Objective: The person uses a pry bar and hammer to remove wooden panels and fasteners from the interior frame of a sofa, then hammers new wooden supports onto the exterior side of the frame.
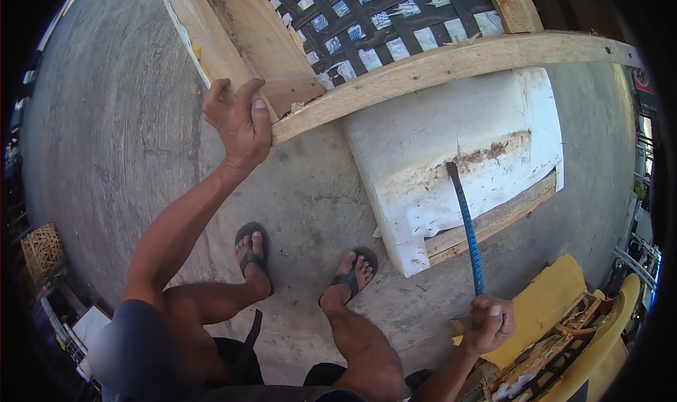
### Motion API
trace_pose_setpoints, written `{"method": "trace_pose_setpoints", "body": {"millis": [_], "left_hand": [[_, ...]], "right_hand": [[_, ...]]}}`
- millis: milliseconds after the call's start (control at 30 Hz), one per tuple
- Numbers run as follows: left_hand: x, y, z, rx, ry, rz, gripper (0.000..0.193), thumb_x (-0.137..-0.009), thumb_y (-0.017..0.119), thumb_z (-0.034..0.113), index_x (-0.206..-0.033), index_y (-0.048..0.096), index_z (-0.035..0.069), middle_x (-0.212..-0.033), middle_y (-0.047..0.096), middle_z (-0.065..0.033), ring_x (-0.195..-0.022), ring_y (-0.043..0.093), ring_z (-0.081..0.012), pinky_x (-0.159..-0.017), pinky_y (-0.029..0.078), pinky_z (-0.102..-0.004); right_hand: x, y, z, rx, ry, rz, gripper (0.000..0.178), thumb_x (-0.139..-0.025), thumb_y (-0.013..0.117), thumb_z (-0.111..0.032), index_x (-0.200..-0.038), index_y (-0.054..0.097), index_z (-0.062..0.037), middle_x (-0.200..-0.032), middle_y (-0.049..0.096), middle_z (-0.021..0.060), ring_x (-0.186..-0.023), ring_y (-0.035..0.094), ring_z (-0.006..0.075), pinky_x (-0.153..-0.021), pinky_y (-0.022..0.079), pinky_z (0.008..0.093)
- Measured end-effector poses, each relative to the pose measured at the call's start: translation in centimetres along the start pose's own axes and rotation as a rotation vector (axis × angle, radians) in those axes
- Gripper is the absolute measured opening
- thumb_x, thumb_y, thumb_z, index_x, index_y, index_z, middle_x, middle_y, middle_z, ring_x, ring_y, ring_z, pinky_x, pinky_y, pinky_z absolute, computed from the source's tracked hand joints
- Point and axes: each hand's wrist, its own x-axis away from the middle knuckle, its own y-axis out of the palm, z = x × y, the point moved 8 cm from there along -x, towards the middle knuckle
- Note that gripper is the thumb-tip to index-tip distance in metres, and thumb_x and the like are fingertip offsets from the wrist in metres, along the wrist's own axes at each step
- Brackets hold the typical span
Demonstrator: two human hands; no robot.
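Note:
My left hand (240, 124) is closed on the near left corner of a wooden furniture frame (423, 71), with the thumb on the near side. Dark woven webbing straps (367, 32) cross the inside of that frame, with blue-and-white material showing between them. In my right hand (489, 323) is a pry bar (467, 226) with a blue-wrapped shaft and a dark tip, its end pointing away from me. The tip appears over a white foam-like block (437, 134) with a brown-stained strip; whether it touches the block I cannot tell.
A wooden strip (493, 222) runs along the white block's near edge. At the lower right lies a torn yellow cushioned piece (539, 307) with broken wood. My sandalled feet (352, 271) stand on the concrete floor (120, 141). A woven basket (44, 251) sits far left.

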Motion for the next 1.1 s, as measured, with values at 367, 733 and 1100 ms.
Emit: {"method": "trace_pose_setpoints", "body": {"millis": [367,733,1100], "left_hand": [[12.2,2.4,15.2,0.527,0.603,-0.448,0.041,-0.093,0.064,0.019,-0.131,0.055,0.007,-0.140,0.043,-0.0235,-0.134,0.041,-0.0433,-0.112,0.032,-0.0546],[9.7,16.7,11.2,0.632,-0.482,-0.304,0.069,-0.096,0.061,0.040,-0.138,0.042,-0.010,-0.140,0.042,-0.0299,-0.135,0.039,-0.0440,-0.115,0.030,-0.0512],[32.3,13.6,32.1,1.395,-0.295,-1.439,0.062,-0.102,0.053,0.042,-0.140,0.046,-0.006,-0.141,0.049,-0.0208,-0.134,0.047,-0.0339,-0.112,0.037,-0.0460]], "right_hand": [[7.3,-8.6,9.8,-0.684,-0.002,0.564,0.027,-0.108,0.048,-0.022,-0.090,0.058,-0.0048,-0.045,0.016,-0.0054,-0.036,0.015,0.0077,-0.049,0.035,0.0255],[19.4,-13.6,9.2,0.665,-0.126,0.357,0.037,-0.095,0.062,-0.020,-0.065,0.049,-0.0042,-0.054,0.043,0.0077,-0.047,0.047,0.0240,-0.049,0.035,0.0401],[27.2,-5.7,25.4,0.689,0.420,0.028,0.021,-0.092,0.070,-0.011,-0.076,0.063,0.0003,-0.065,0.059,0.0191,-0.059,0.057,0.0386,-0.055,0.043,0.0442]]}}
